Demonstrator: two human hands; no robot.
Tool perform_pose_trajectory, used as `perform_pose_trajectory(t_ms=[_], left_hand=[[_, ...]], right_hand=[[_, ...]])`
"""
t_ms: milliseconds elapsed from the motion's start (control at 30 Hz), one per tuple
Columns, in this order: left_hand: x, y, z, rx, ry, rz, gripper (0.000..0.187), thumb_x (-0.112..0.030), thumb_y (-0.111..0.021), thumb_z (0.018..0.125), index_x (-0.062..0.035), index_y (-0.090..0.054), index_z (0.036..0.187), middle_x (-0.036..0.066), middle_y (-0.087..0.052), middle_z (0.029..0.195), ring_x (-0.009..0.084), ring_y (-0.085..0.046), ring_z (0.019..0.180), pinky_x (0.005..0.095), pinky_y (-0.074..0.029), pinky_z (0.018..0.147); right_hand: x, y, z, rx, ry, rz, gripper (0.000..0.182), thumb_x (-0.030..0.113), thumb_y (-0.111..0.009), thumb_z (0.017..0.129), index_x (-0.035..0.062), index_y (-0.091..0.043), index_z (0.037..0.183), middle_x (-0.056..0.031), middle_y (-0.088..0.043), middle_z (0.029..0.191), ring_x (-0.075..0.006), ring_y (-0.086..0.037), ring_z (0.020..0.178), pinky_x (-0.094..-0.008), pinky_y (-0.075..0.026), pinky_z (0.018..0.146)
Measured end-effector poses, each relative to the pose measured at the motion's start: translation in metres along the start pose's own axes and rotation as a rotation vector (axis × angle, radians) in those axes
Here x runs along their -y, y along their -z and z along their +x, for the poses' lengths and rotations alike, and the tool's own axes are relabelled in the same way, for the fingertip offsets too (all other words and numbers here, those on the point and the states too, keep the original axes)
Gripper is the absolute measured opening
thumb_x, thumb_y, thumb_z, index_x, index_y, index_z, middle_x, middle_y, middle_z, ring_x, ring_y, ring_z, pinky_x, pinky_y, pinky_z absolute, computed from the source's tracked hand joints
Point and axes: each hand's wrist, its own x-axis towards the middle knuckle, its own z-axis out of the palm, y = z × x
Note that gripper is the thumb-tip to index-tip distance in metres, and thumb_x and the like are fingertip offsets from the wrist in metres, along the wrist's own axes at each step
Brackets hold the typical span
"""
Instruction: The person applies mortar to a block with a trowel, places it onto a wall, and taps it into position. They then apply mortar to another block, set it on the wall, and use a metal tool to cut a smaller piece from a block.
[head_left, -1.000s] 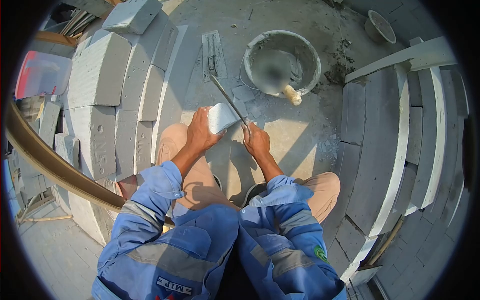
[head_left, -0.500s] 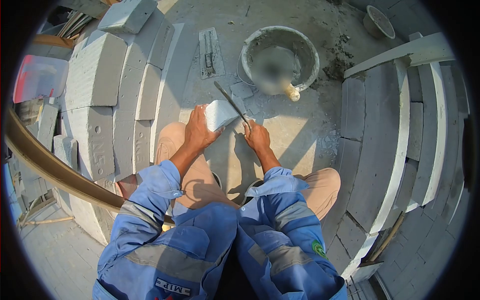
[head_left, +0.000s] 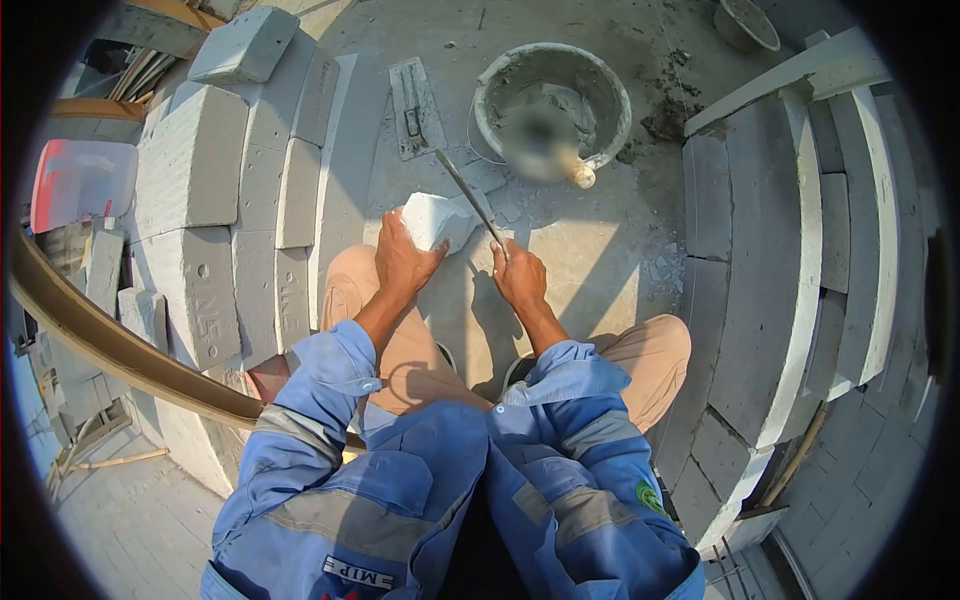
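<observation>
My left hand (head_left: 405, 262) grips a small white piece of lightweight concrete block (head_left: 430, 220), fingers on its left side and thumb along its near right edge. A long, narrow, dark-bladed knife (head_left: 466, 186) is in my right hand (head_left: 521, 277), its handle wrapped by my fingers. The blade slants up to the left and overlaps the right side of the block piece in this view. Below both hands, pale chips (head_left: 508, 206) and broken bits lie on the concrete floor.
A mortar bucket (head_left: 612, 150) stands ahead, a light-handled tool in it partly blurred. Left of it lies a plastering float (head_left: 417, 110). Stacked blocks (head_left: 208, 160) rise on my left, and a block wall (head_left: 760, 280) on my right. A basin (head_left: 745, 28) sits far right.
The block piece has tipped slightly in my left hand, showing more of its upper face. The knife remains close against its right side. The whole view has shifted a little.
</observation>
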Motion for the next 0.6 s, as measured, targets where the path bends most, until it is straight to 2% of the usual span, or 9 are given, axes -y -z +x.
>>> perform_pose_trajectory(t_ms=[33, 100, 167, 233, 333, 467, 533, 567, 600], left_hand=[[-0.004, -0.003, 0.000, -0.005, -0.006, -0.001, 0.090, -0.037, -0.088, 0.072, 0.0032, -0.042, 0.138, 0.022, -0.053, 0.132, 0.0416, -0.054, 0.123, 0.0470, -0.046, 0.104], [-0.011, -0.007, -0.001, -0.027, 0.167, 0.049, 0.092, -0.039, -0.088, 0.073, 0.0032, -0.040, 0.139, 0.023, -0.052, 0.136, 0.0435, -0.057, 0.123, 0.0482, -0.049, 0.102], [-0.022, -0.006, -0.006, -0.027, 0.189, 0.041, 0.094, -0.039, -0.088, 0.072, 0.0034, -0.039, 0.140, 0.023, -0.052, 0.137, 0.0442, -0.058, 0.122, 0.0488, -0.050, 0.101], [-0.024, -0.002, -0.009, -0.018, 0.214, 0.032, 0.096, -0.039, -0.088, 0.072, 0.0036, -0.037, 0.141, 0.024, -0.052, 0.137, 0.0449, -0.059, 0.121, 0.0493, -0.051, 0.100], [-0.024, 0.004, -0.009, 0.026, 0.210, 0.044, 0.098, -0.037, -0.089, 0.070, 0.0042, -0.035, 0.142, 0.025, -0.053, 0.135, 0.0454, -0.061, 0.119, 0.0502, -0.052, 0.098], [-0.020, 0.001, -0.011, 0.049, 0.260, 0.038, 0.097, -0.035, -0.088, 0.069, 0.0034, -0.036, 0.141, 0.026, -0.054, 0.134, 0.0455, -0.061, 0.118, 0.0500, -0.052, 0.098], [-0.022, -0.001, -0.012, 0.030, 0.258, 0.010, 0.096, -0.035, -0.088, 0.068, 0.0030, -0.037, 0.140, 0.025, -0.054, 0.134, 0.0456, -0.062, 0.117, 0.0503, -0.052, 0.098], [-0.022, -0.001, -0.012, 0.034, 0.269, 0.025, 0.095, -0.035, -0.089, 0.068, 0.0027, -0.038, 0.138, 0.025, -0.054, 0.134, 0.0458, -0.062, 0.116, 0.0506, -0.052, 0.097], [-0.023, -0.001, -0.013, 0.039, 0.279, 0.041, 0.094, -0.035, -0.089, 0.068, 0.0023, -0.039, 0.137, 0.025, -0.054, 0.134, 0.0459, -0.063, 0.115, 0.0509, -0.053, 0.097]], right_hand=[[0.006, 0.005, -0.002, -0.052, 0.035, 0.063, 0.029, 0.030, -0.059, 0.101, 0.0033, -0.070, 0.104, -0.0213, -0.074, 0.092, -0.0441, -0.071, 0.083, -0.0539, -0.055, 0.075], [0.022, 0.012, -0.010, -0.154, 0.109, 0.125, 0.027, 0.027, -0.062, 0.099, 0.0034, -0.070, 0.108, -0.0216, -0.074, 0.093, -0.0431, -0.071, 0.082, -0.0520, -0.056, 0.073], [0.038, 0.022, -0.018, -0.246, 0.182, 0.188, 0.026, 0.024, -0.064, 0.098, 0.0034, -0.071, 0.112, -0.0218, -0.074, 0.094, -0.0421, -0.072, 0.082, -0.0500, -0.056, 0.071], [0.055, 0.039, -0.025, -0.338, 0.294, 0.282, 0.027, 0.015, -0.069, 0.094, 0.0027, -0.070, 0.119, -0.0216, -0.074, 0.098, -0.0400, -0.073, 0.083, -0.0445, -0.057, 0.067], [0.078, 0.057, -0.031, -0.444, 0.420, 0.425, 0.025, 0.009, -0.070, 0.092, 0.0018, -0.071, 0.116, -0.0218, -0.074, 0.100, -0.0385, -0.073, 0.083, -0.0415, -0.057, 0.065], [0.079, 0.046, -0.028, -0.458, 0.475, 0.460, 0.025, 0.009, -0.067, 0.093, 0.0012, -0.070, 0.116, -0.0229, -0.074, 0.102, -0.0392, -0.073, 0.083, -0.0438, -0.058, 0.068], [0.071, 0.034, -0.023, -0.304, 0.365, 0.291, 0.024, 0.011, -0.066, 0.094, -0.0005, -0.069, 0.114, -0.0246, -0.073, 0.099, -0.0408, -0.072, 0.083, -0.0459, -0.057, 0.068], [0.065, 0.030, -0.022, -0.301, 0.365, 0.289, 0.024, 0.011, -0.066, 0.094, -0.0005, -0.069, 0.114, -0.0246, -0.073, 0.099, -0.0408, -0.072, 0.083, -0.0459, -0.057, 0.068], [0.066, 0.033, -0.022, -0.184, 0.273, 0.181, 0.023, 0.013, -0.066, 0.094, -0.0009, -0.069, 0.113, -0.0245, -0.073, 0.096, -0.0419, -0.072, 0.082, -0.0473, -0.057, 0.068]])
